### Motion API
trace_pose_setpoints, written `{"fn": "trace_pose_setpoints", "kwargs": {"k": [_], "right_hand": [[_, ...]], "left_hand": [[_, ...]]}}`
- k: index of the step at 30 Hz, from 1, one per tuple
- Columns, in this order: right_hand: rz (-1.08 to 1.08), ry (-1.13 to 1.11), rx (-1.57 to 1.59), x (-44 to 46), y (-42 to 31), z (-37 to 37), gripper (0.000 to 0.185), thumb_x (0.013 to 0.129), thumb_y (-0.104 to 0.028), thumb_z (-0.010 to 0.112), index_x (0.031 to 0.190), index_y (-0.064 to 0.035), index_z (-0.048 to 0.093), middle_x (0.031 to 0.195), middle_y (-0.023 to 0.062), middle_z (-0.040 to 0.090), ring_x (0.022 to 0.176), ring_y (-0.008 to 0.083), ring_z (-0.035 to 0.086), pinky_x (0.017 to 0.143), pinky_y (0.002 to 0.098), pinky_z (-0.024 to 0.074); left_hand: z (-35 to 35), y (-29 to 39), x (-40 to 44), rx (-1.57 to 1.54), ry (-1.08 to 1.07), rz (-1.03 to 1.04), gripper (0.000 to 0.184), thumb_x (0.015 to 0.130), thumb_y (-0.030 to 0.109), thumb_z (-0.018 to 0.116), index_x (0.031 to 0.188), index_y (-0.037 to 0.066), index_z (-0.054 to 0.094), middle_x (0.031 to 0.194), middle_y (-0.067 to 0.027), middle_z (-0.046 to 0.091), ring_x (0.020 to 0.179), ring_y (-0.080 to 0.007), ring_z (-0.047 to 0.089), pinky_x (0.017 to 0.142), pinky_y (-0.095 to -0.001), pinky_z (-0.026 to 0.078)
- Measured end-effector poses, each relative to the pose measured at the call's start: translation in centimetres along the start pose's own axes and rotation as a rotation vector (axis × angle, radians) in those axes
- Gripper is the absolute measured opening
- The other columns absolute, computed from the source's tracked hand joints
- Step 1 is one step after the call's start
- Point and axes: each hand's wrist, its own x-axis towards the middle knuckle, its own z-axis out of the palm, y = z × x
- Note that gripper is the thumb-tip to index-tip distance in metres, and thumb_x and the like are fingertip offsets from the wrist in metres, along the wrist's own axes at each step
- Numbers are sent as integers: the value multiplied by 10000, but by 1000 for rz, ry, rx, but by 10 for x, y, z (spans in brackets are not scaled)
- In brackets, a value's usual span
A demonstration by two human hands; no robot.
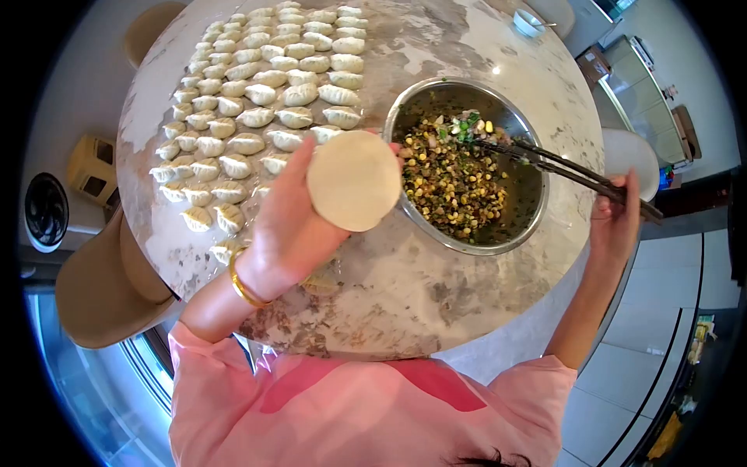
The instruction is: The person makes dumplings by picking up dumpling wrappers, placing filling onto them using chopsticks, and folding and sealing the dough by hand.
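Observation:
A round, flat dumpling wrapper [354,180] lies across the palm and fingers of my left hand [284,222], which wears a gold bracelet at the wrist. To its right stands a steel bowl [531,222] of chopped filling [451,183] with corn, greens and bits of meat. My right hand [618,214] is closed around dark chopsticks [580,177], whose tips reach into the filling near the bowl's upper middle. Rows of folded dumplings [257,117] cover the left part of the table, some partly hidden behind my left hand.
The round marble-patterned table [405,311] fills the middle of the view. A small white bowl [527,23] with a utensil sits at its far right edge. Chairs [105,280] stand around it, and a black fan [47,212] is at the left.

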Motion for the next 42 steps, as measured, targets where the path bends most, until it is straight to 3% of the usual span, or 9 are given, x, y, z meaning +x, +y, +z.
{"fn": "trace_pose_setpoints", "kwargs": {"k": [7, 9, 11, 17, 22, 24, 26, 35, 42], "right_hand": [[-107, -383, -268, -32, -25, 82, 359, 974, -233, 452, 762, 25, 584, 657, 114, 608, 410, 151, 517, 368, 228, 406], [-156, -537, -477, -46, -30, 110, 403, 975, -247, 434, 727, 39, 573, 584, 133, 585, 378, 171, 528, 356, 234, 417], [-161, -552, -548, -53, -38, 133, 405, 969, -248, 442, 716, 39, 574, 560, 133, 575, 373, 173, 531, 354, 233, 418], [-187, -590, -836, -56, -57, 171, 389, 998, -243, 364, 737, 17, 489, 583, 106, 499, 374, 124, 466, 360, 214, 374], [-289, -661, -819, -46, -77, 157, 397, 1009, -258, 343, 747, 3, 487, 593, 80, 478, 373, 105, 445, 366, 191, 367], [-311, -633, -785, -50, -72, 151, 394, 1010, -254, 342, 750, 4, 488, 598, 83, 480, 379, 110, 452, 371, 194, 373], [-278, -656, -645, -54, -60, 146, 433, 988, -300, 407, 731, 22, 541, 554, 123, 557, 408, 163, 560, 363, 226, 429], [-194, -621, -551, -40, -51, 115, 378, 992, -243, 396, 797, 45, 544, 615, 133, 574, 430, 174, 562, 383, 233, 443], [-101, -301, -588, -19, -43, 29, 366, 986, -271, 424, 828, 26, 571, 622, 111, 578, 474, 162, 554, 424, 242, 400]], "left_hand": [[0, -20, -4, -73, -48, 3, 545, 1012, 374, 166, 1309, -17, 401, 1299, -149, 477, 1214, -257, 451, 1068, -390, 339], [-3, -24, -8, -33, -94, 21, 553, 1011, 341, 150, 1372, -54, 293, 1372, -225, 392, 1283, -321, 382, 1108, -424, 277], [-7, -28, -10, -37, -37, -8, 538, 1011, 360, 162, 1310, -18, 400, 1298, -139, 486, 1200, -250, 467, 1058, -387, 355], [-10, -32, -21, -78, 4, -24, 522, 999, 312, 141, 1300, -22, 405, 1293, -154, 490, 1189, -266, 483, 1045, -403, 372], [-16, -30, -25, -110, -10, 25, 511, 996, 301, 142, 1298, -17, 405, 1276, -152, 497, 1182, -266, 487, 1042, -408, 377], [-18, -29, -26, -111, -29, 33, 504, 994, 291, 145, 1299, -14, 406, 1271, -153, 499, 1179, -267, 489, 1043, -409, 376], [-16, -28, -26, -110, -47, 35, 497, 991, 280, 149, 1301, -11, 406, 1267, -153, 501, 1176, -268, 490, 1045, -409, 375], [-19, -29, -19, -143, -37, 8, 495, 976, 253, 151, 1301, -22, 404, 1280, -172, 491, 1178, -300, 479, 1043, -442, 375], [-23, -19, -16, -296, -20, 37, 487, 974, 242, 178, 1296, -62, 382, 1296, -217, 460, 1222, -334, 434, 1074, -479, 330]]}}
